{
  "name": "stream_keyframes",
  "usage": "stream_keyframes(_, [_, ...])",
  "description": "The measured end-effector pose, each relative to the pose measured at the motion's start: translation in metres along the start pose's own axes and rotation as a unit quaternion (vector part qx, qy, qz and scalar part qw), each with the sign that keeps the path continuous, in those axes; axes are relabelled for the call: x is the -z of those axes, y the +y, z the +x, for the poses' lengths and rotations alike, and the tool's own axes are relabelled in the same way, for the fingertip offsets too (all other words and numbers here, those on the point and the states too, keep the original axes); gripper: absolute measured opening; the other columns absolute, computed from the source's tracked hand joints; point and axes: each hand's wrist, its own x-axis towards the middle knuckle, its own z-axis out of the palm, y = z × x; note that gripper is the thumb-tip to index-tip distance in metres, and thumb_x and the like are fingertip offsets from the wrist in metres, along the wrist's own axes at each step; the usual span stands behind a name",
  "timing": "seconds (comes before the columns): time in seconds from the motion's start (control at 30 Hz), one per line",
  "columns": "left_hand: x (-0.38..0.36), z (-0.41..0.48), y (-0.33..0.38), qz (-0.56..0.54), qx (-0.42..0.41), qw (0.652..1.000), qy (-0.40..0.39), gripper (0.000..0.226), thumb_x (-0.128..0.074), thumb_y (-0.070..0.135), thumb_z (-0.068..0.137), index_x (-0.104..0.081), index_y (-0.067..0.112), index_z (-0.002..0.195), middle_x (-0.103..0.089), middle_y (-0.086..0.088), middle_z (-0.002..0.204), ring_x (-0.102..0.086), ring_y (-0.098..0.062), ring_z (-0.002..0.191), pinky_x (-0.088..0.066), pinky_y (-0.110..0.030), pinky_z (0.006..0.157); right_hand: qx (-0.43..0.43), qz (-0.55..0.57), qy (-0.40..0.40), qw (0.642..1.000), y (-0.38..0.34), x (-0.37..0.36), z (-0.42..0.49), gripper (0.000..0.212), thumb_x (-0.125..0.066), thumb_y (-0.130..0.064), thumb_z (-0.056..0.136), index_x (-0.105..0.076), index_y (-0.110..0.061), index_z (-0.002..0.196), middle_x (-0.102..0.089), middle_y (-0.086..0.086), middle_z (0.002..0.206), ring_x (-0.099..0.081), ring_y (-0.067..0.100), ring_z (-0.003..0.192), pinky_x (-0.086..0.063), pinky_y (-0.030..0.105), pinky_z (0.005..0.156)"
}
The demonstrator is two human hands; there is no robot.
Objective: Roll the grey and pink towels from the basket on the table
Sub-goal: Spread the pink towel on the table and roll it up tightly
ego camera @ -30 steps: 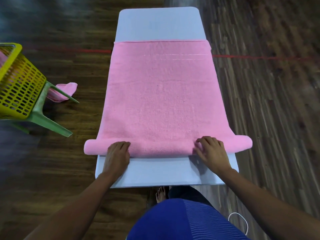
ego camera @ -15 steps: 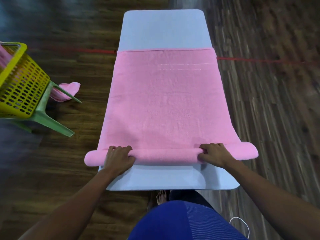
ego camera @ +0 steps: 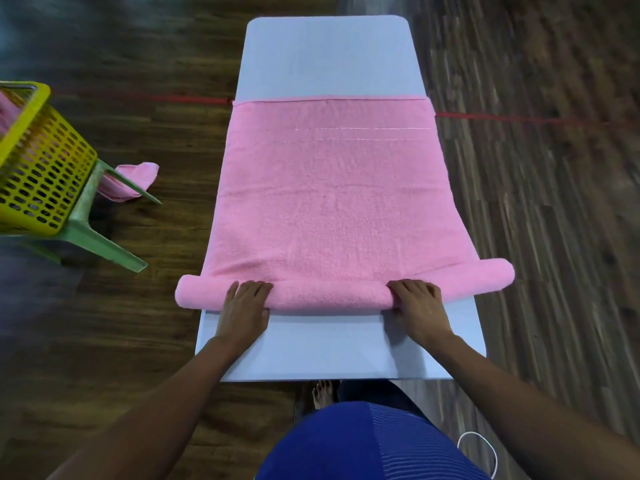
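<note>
**Head view: towel being rolled at the bench's near end**

A pink towel is being spread lengthwise along a pale bench, its far hem lying short of the bench's far end. Its near end is being wound into a roll lying crosswise, with both ends of the roll overhanging the bench's sides. The roll is being held by the left hand towards its left part, with fingers laid over its top and the thumb tucked against its near side. It is being gripped in the same way by the right hand towards its right part, with fingers bent over the top. A bare strip of bench is being left between the roll and the person.

A yellow basket is being carried by a green stool on the wooden floor, well apart from the bench on its left; something pink is showing inside at the frame's edge. A small pink cloth is lying on the floor behind a stool leg. A red line is crossing the floor behind the bench.
</note>
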Motion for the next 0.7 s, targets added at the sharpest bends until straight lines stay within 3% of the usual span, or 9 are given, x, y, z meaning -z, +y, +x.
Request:
stream_keyframes(0.1, [0.017, 0.006, 0.006, -0.004, -0.005, 1.0, 0.009, 0.032, -0.06, 0.031, 0.076, -0.07, 0.012, 0.1, -0.072, -0.008, 0.097, -0.064, -0.026, 0.089, -0.044, -0.046, 0.095, -0.016, -0.019, -0.068, 0.997, -0.004, 0.018, 0.009, 0.045, -0.051, -0.054, 0.08, -0.059, -0.022, 0.112, -0.065, -0.003, 0.107, -0.055, 0.024, 0.104, -0.03, 0.039, 0.091])
stream_keyframes(0.17, [0.03, 0.01, 0.01, 0.001, 0.01, 0.998, -0.063, 0.037, -0.042, 0.041, 0.078, -0.066, 0.018, 0.093, -0.071, -0.004, 0.089, -0.059, -0.022, 0.08, -0.041, -0.039, 0.088, -0.039, -0.016, -0.14, 0.989, -0.006, 0.03, 0.015, 0.045, -0.034, -0.05, 0.074, -0.056, -0.024, 0.104, -0.065, 0.0, 0.104, -0.054, 0.023, 0.099, -0.031, 0.039, 0.088])
stream_keyframes(0.23, [0.036, 0.017, 0.009, -0.01, 0.035, 0.991, -0.129, 0.04, -0.034, 0.046, 0.079, -0.062, 0.022, 0.095, -0.07, -0.002, 0.093, -0.059, -0.023, 0.083, -0.036, -0.036, 0.084, -0.069, 0.02, -0.178, 0.981, -0.006, 0.036, 0.022, 0.031, -0.037, -0.044, 0.075, -0.052, -0.026, 0.095, -0.064, 0.002, 0.098, -0.054, 0.023, 0.093, -0.031, 0.038, 0.084])
stream_keyframes(0.3, [0.035, 0.022, 0.004, -0.04, 0.049, 0.992, -0.111, 0.034, -0.044, 0.045, 0.083, -0.061, 0.021, 0.101, -0.068, -0.003, 0.098, -0.06, -0.026, 0.09, -0.037, -0.039, 0.085, -0.086, 0.007, -0.139, 0.987, -0.005, 0.034, 0.025, 0.025, -0.048, -0.038, 0.081, -0.053, -0.026, 0.103, -0.062, 0.003, 0.101, -0.055, 0.025, 0.097, -0.032, 0.039, 0.084])
stream_keyframes(0.37, [0.03, 0.025, 0.001, -0.044, 0.05, 0.998, 0.001, 0.027, -0.061, 0.028, 0.085, -0.064, 0.012, 0.106, -0.067, -0.009, 0.1, -0.06, -0.03, 0.09, -0.043, -0.041, 0.081, -0.099, -0.027, -0.011, 0.995, -0.004, 0.028, 0.025, 0.028, -0.057, -0.032, 0.087, -0.059, -0.02, 0.112, -0.06, 0.006, 0.107, -0.055, 0.029, 0.099, -0.037, 0.042, 0.084])
stream_keyframes(0.47, [0.024, 0.021, 0.007, -0.049, 0.028, 0.992, 0.11, 0.02, -0.059, 0.014, 0.087, -0.068, 0.005, 0.102, -0.069, -0.014, 0.096, -0.062, -0.031, 0.083, -0.049, -0.042, 0.076, -0.053, -0.001, 0.113, 0.992, -0.005, 0.021, 0.018, 0.018, -0.064, -0.021, 0.088, -0.065, -0.013, 0.104, -0.062, 0.01, 0.103, -0.056, 0.032, 0.09, -0.039, 0.04, 0.074])
stream_keyframes(0.57, [0.012, 0.011, 0.012, -0.027, -0.039, 0.998, 0.044, 0.04, -0.061, 0.024, 0.078, -0.066, 0.006, 0.113, -0.068, -0.013, 0.108, -0.062, -0.031, 0.097, -0.05, -0.046, 0.089, 0.001, -0.02, 0.057, 0.998, -0.006, 0.01, 0.007, 0.038, -0.069, -0.016, 0.075, -0.06, -0.015, 0.112, -0.06, 0.005, 0.113, -0.056, 0.028, 0.101, -0.041, 0.04, 0.086])
stream_keyframes(0.63, [0.007, 0.01, 0.01, 0.003, -0.028, 0.999, -0.02, 0.056, -0.071, 0.024, 0.072, -0.06, 0.007, 0.124, -0.063, -0.013, 0.122, -0.058, -0.033, 0.11, -0.044, -0.051, 0.1, -0.001, -0.044, 0.018, 0.999, -0.006, 0.004, 0.004, 0.06, -0.074, -0.014, 0.065, -0.056, -0.014, 0.122, -0.058, 0.005, 0.123, -0.055, 0.028, 0.113, -0.038, 0.043, 0.1])
stream_keyframes(0.7, [0.006, 0.015, 0.008, 0.025, -0.012, 0.998, -0.051, 0.06, -0.074, 0.022, 0.075, -0.056, 0.008, 0.13, -0.06, -0.012, 0.129, -0.054, -0.033, 0.119, -0.037, -0.053, 0.108, -0.009, -0.057, 0.013, 0.998, -0.007, 0.002, 0.007, 0.065, -0.076, -0.013, 0.065, -0.055, -0.014, 0.126, -0.058, 0.006, 0.126, -0.053, 0.028, 0.12, -0.033, 0.048, 0.108])
